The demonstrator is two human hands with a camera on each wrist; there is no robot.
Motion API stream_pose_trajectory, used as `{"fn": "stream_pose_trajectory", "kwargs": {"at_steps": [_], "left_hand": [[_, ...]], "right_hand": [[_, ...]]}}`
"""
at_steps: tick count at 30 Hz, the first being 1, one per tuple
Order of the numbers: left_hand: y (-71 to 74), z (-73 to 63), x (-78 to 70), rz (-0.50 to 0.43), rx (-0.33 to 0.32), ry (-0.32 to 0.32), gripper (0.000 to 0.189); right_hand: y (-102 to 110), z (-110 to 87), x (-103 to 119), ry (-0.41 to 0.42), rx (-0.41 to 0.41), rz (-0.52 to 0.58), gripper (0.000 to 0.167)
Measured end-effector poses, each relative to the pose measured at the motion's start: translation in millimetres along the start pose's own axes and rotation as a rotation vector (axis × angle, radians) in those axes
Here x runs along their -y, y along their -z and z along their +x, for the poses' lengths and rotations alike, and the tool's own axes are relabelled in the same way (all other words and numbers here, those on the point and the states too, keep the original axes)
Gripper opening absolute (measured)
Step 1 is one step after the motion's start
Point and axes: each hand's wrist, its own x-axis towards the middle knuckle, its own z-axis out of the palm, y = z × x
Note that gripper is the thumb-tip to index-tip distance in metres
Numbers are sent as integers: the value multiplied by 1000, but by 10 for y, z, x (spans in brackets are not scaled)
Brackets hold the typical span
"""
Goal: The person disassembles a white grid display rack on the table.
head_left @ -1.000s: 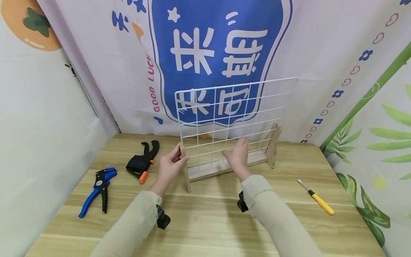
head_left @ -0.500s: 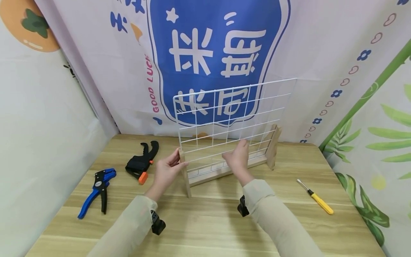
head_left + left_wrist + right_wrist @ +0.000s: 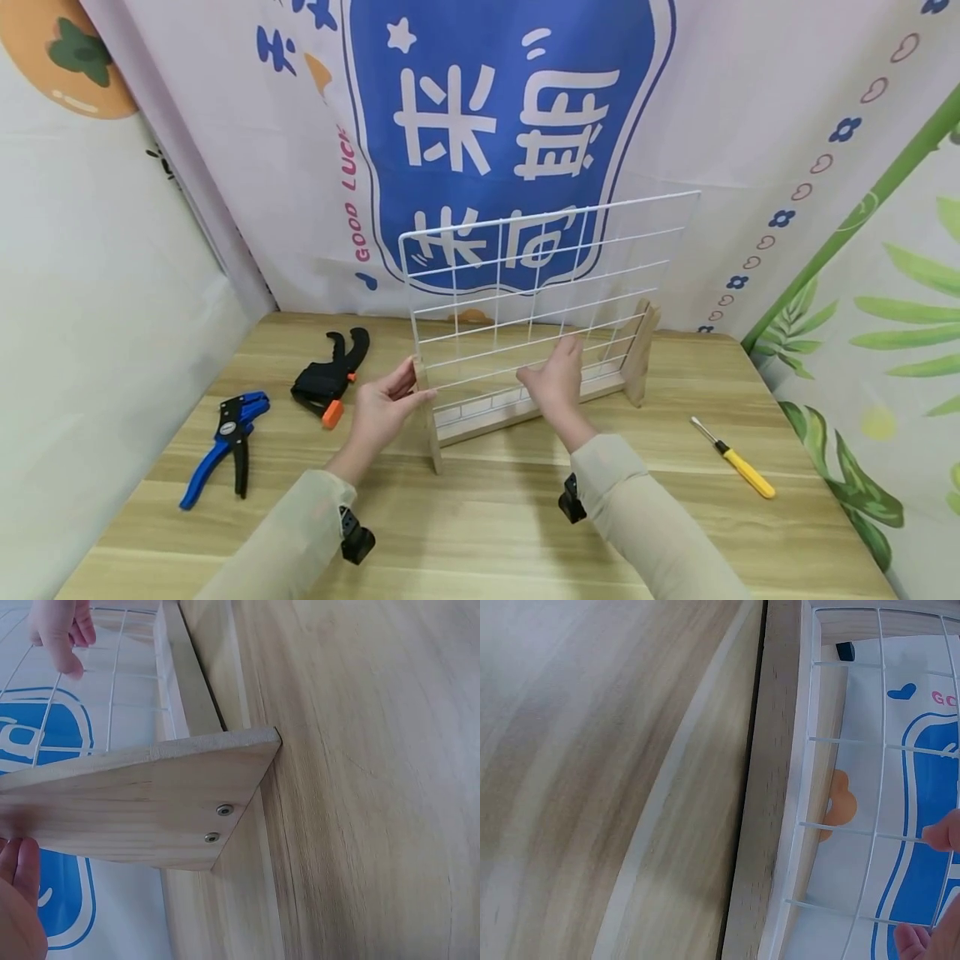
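Backdrop point(image 3: 281, 158): "GOOD LUCK"; left hand point(image 3: 378, 417) grips upright point(image 3: 161, 795), right hand point(image 3: 555, 382) grid point(image 3: 498, 295).

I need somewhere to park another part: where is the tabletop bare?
Bare: wood-grain tabletop between the beige sleeves; also between yellow-handled screwdriver and printed fabric backdrop. Crowded: left of the wooden stand, where blue-black pliers and black-orange clamp lie.

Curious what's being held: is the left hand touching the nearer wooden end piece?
Touching: the head view shows the left hand pinching the nearer wooden end piece between thumb and fingers.
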Motion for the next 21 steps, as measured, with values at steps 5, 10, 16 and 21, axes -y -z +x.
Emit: {"fn": "stream_pose_trajectory", "kwargs": {"at_steps": [5,10,16,21], "left_hand": [[47,-52,-6,105,-8,-43,62],[71,-119,-13,210,-30,-152,60],[108,-199,0,298,-60,-263,58],[148,-236,-12,294,-29,-215,59]], "right_hand": [[18,-57,0,3,-4,-8,69],[47,-125,16,-6,3,-12,67],[46,-207,10,-3,18,-12,66],[60,-250,19,8,27,-4,64]]}}
